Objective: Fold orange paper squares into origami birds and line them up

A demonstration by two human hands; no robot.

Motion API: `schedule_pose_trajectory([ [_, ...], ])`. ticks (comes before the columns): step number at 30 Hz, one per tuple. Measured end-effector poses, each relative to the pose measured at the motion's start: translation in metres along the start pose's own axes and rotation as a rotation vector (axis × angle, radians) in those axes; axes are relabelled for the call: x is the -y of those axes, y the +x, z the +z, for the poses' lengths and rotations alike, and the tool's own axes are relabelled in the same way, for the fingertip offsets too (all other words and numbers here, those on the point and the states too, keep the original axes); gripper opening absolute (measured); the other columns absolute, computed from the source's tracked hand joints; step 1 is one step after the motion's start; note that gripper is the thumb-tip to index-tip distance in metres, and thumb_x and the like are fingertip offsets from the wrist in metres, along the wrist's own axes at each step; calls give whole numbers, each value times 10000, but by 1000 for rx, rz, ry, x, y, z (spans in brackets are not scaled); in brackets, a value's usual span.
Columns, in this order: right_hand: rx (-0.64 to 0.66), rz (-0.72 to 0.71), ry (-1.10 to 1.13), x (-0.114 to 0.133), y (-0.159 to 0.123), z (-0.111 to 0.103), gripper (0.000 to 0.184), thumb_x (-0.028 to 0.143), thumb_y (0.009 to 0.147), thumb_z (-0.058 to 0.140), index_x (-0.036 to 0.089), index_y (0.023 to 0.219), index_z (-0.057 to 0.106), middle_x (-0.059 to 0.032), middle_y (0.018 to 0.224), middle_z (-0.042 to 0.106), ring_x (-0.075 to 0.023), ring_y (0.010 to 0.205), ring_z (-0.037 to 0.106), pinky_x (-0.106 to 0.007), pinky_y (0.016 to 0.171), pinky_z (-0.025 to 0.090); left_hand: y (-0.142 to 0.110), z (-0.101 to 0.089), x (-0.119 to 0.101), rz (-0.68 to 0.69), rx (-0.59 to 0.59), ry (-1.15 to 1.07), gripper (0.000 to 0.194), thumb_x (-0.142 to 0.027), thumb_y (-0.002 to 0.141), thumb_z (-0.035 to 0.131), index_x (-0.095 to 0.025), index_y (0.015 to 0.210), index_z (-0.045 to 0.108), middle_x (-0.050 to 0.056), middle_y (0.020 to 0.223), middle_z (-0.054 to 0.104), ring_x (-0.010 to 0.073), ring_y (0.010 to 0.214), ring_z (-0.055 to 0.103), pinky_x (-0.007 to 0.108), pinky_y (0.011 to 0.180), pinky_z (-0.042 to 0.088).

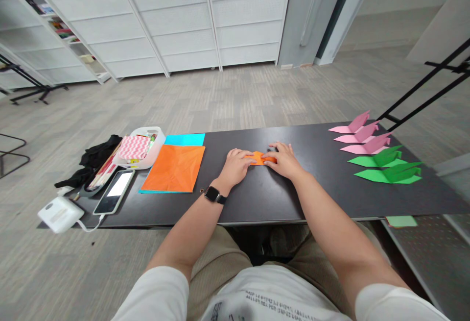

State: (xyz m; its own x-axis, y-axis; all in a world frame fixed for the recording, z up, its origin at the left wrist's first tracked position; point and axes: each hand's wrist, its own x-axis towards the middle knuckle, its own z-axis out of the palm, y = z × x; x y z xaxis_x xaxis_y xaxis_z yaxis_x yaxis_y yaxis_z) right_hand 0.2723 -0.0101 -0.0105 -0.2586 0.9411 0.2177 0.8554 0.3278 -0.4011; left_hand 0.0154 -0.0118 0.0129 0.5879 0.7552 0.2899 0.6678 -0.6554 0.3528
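Observation:
A small folded piece of orange paper (259, 158) lies on the dark table between my two hands. My left hand (237, 165), with a smartwatch (213, 194) on its wrist, presses the paper's left end under its fingertips. From the other side, my right hand (283, 160) has its thumb and fingers closed over the right end, hiding part of it. To the left lies a stack of orange sheets (174, 168), with blue paper (185, 139) showing from beneath.
Three pink paper cranes (363, 135) and two green ones (389, 174) stand in a row at right. On the left are a white basket (158, 139), a phone (114, 192) cabled to a white power bank (60, 214), and black cloth (99, 157). The table's near edge (264, 222) borders my lap.

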Motion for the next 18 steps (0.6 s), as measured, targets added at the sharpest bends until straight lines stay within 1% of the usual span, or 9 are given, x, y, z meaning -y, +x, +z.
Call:
schedule_pose_trajectory([
  [2, -37, 2, -2, 3, 1, 3, 220, 353, 920, 751, 373, 1126, 825, -92, 1457, 569, -394, 1485, 408, -781, 1242, 176, -1, 1, -8, 30, -7, 27, 331, -224, 1062, 515, -327, 1196, 800, 18, 1334, 738, 243, 1220, 568, 488, 1176, 365],
  [4, -66, 2, 0, 7, 1, 4, 206, 360, 921, 743, 355, 1110, 825, -103, 1448, 574, -387, 1451, 438, -779, 1238, 191, -1, 2, -16, 44, 7, 53, 322, -264, 1073, 509, -312, 1228, 787, 35, 1286, 751, 253, 1201, 571, 488, 1153, 377],
  [9, -95, 0, 2, 11, 1, 3, 194, 401, 971, 670, 327, 1043, 835, -106, 1436, 586, -361, 1418, 464, -762, 1235, 216, 0, 7, -22, 9, 12, 122, 317, -326, 1085, 504, -289, 1243, 776, 63, 1252, 751, 277, 1200, 564, 520, 1162, 352],
  [11, -84, -22, 3, 12, 1, 1, 227, 410, 993, 633, 321, 1017, 840, -100, 1440, 591, -353, 1427, 461, -753, 1241, 214, 0, 7, -21, -17, -8, 156, 311, -339, 1080, 515, -289, 1225, 785, 67, 1294, 731, 284, 1211, 553, 526, 1163, 346],
  [14, -39, -85, 15, 17, -1, 0, 250, 401, 999, 611, 322, 1016, 848, -88, 1479, 585, -366, 1477, 423, -755, 1245, 209, 0, 6, -19, -77, -44, 198, 311, -361, 1072, 526, -273, 1181, 803, 82, 1356, 694, 303, 1221, 536, 525, 1106, 383],
  [18, 44, -175, 52, 23, -2, 3, 246, 316, 952, 626, 344, 1058, 846, -61, 1530, 571, -380, 1528, 382, -776, 1244, 190, 0, 4, -17, -114, -28, 192, 305, -302, 1072, 506, -260, 1148, 798, 74, 1251, 729, 281, 1152, 566, 498, 1047, 413],
])
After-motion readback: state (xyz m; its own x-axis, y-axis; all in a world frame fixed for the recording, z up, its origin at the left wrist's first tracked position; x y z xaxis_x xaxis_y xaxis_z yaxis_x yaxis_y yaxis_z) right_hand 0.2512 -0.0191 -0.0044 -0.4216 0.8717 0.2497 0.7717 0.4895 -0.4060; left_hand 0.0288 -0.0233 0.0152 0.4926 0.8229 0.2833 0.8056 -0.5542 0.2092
